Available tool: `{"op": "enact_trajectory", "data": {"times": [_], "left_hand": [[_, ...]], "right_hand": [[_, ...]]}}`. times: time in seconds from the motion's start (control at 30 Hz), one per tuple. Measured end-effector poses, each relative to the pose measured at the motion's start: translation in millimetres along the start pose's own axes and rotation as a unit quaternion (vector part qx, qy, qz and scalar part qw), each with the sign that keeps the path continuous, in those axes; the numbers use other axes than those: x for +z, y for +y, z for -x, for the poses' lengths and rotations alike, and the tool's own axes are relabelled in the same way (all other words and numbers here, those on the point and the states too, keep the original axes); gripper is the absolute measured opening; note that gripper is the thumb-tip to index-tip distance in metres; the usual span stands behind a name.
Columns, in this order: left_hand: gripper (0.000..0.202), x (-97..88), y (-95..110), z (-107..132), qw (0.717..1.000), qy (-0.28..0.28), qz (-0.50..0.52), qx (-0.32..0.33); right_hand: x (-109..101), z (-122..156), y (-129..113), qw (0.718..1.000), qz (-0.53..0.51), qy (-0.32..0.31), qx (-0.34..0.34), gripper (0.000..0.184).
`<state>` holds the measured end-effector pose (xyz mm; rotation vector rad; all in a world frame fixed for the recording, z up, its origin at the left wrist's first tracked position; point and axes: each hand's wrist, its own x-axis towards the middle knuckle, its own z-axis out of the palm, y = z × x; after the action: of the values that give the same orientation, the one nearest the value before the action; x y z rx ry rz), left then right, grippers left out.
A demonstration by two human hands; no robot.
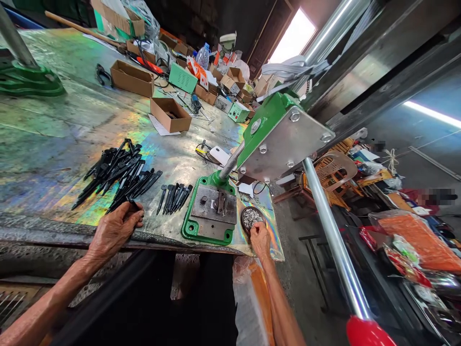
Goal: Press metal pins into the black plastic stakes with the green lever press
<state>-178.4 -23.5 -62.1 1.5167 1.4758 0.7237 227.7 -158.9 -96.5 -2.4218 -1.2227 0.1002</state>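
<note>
My left hand (114,231) rests at the table's near edge, its fingers pinching a black plastic stake (132,203). Beyond it lies a large heap of similar black stakes (117,175), with a smaller, neater row of them (175,198) to its right. My right hand (260,239) has its fingertips at a round dark dish (251,217) of small silvery metal pieces. Whether those fingers hold a piece is hidden. The dish sits next to a green hand press (212,209) with a steel die plate (214,204) on its base.
The press's tall steel lever (334,235) with a red grip (367,331) rises right of the iridescent metal tabletop (46,144). Cardboard boxes (170,114), green boxes (183,77) and cables stand further along. Beyond the table's right edge are plastic chairs (333,170) and bagged goods (418,242).
</note>
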Motion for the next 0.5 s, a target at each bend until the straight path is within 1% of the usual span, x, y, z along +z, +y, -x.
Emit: {"op": "enact_trajectory", "data": {"times": [0.17,0.3,0.43,0.5], "left_hand": [[0.027,-0.2,-4.9,-3.7,1.000,0.006,0.005,-0.014],[0.027,1.4,-4.9,-3.6,0.998,0.022,0.066,-0.007],[0.026,3.6,5.2,0.1,0.987,0.062,0.145,0.019],[0.026,3.8,13.6,3.8,0.982,0.064,0.175,0.021]], "right_hand": [[0.4,-1.1,4.6,0.998,-0.057,0.007,0.002,0.023],[-2.4,-0.1,5.3,0.995,-0.099,0.010,0.006,0.022],[-4.4,2.3,2.4,0.989,-0.145,0.014,0.011,0.021],[-4.6,2.8,-0.1,0.984,-0.175,0.021,0.012,0.021]]}}
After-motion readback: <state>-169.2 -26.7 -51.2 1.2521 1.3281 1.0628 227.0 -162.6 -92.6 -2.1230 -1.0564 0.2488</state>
